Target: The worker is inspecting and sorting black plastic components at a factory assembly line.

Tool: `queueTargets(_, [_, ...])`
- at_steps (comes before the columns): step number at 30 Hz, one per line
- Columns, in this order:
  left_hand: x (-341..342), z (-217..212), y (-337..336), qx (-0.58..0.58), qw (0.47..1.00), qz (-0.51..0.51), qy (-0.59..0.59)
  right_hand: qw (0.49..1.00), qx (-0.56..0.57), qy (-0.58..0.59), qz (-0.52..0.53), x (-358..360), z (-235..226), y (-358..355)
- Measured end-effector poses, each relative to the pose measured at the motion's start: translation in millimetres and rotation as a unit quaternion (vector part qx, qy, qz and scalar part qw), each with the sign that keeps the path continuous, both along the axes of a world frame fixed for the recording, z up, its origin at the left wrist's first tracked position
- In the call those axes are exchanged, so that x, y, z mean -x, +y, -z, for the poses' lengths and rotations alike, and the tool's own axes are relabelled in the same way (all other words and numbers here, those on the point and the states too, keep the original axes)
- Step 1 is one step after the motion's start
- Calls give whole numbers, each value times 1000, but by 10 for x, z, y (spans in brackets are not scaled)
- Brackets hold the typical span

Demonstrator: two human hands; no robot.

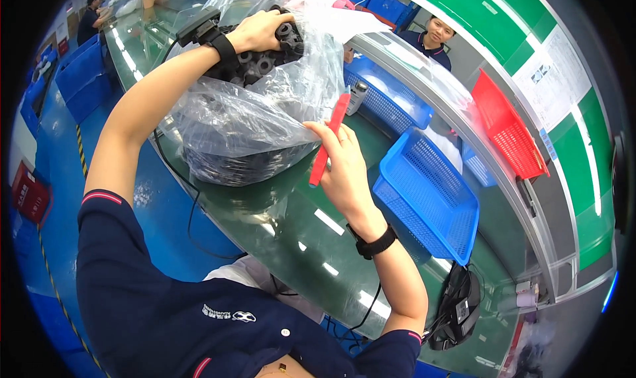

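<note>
Nearest to the camera is the person's own dark blue shirt (165,298) with red trim on the sleeves, and from it both bare forearms go up to a big clear plastic bag (245,123) that stands on the green bench (311,245). The bag is full of small black round parts (271,56) — far too many to count, and the lower ones are only a dark mass behind the plastic. The left hand (262,30) is inside the open top of the bag, fingers curled down over the upper parts; if it really grips some of them I cannot tell. The right hand (341,169) is closed around one red cutter (329,139), whose tip rests against the side of the bag. As I judge it, the work is at its start: the bag is already open at the top and almost full, and the nearest blue basket (430,202) looks empty, so most of the emptying is not yet done. I count one bag, one cutter, one red basket (507,129) further right, and at least three blue baskets on the bench. Each wrist has one black band — two in all. One black scanner-like device (457,305) lies at the bench edge.
</note>
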State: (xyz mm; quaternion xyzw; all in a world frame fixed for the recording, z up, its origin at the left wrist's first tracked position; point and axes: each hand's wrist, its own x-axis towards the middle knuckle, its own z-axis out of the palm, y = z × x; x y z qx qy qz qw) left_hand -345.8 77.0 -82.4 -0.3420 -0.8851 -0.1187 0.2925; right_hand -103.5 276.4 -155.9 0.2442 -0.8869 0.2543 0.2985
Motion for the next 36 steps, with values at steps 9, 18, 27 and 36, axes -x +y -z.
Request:
queueTargets(9, [-302, 176, -164, 223, 948, 13, -228, 996, -58, -63, 39, -68, 163, 193])
queueTargets(18, [115, 742, 6, 118, 993, 12, -25, 999, -23, -42, 10, -80, 277, 41])
queueTargets(27, [-162, 301, 23, 67, 997, -30, -26, 999, -2, -33, -18, -76, 304, -100])
queueTargets(36, [-236, -319, -133, 95, 990, 32, 103, 997, 68, -9, -27, -77, 60, -70])
